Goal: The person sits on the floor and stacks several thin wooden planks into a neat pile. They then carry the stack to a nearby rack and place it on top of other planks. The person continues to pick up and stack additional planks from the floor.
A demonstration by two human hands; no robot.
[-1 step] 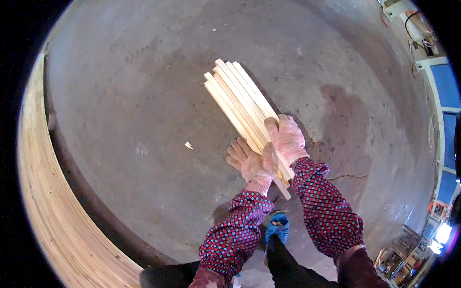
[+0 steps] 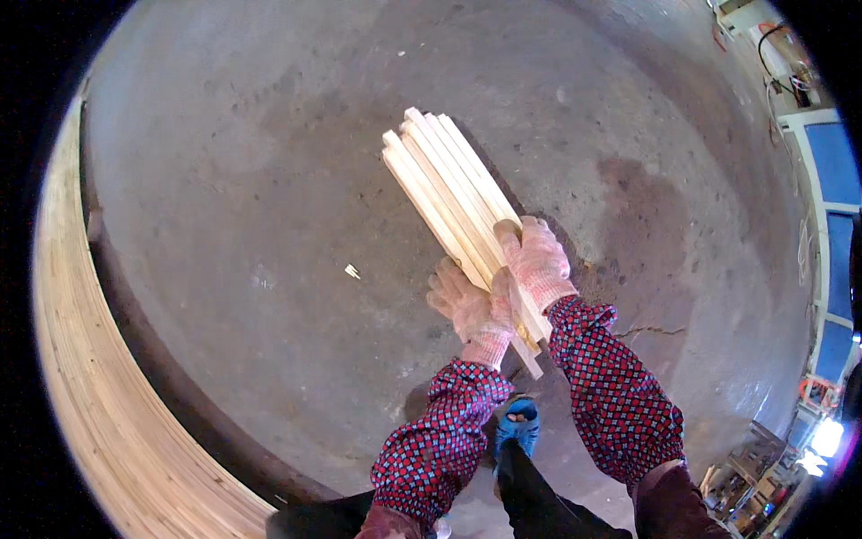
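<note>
A bundle of pale, square-cut wooden strips point(image 2: 453, 180) slants from the upper middle down toward my feet, its far ends uneven. My left hand point(image 2: 467, 296), in a pinkish work glove, grips the bundle's left side near its lower end, thumb over the top and fingers along the outer edge. From the right, my gloved right hand point(image 2: 537, 256) clasps the same strips a little farther up, with its thumb lying across them. Several near ends stick out between my wrists. Both palms and the undersides of the strips are hidden.
A large stack of long wooden boards point(image 2: 108, 386) curves along the left edge. Small wood chips point(image 2: 352, 271) lie on the grey concrete floor point(image 2: 269, 162). My blue sandal point(image 2: 518, 427) is just below the bundle. Blue-panelled frames point(image 2: 835, 162) and a cluttered heap point(image 2: 750, 481) stand at the right.
</note>
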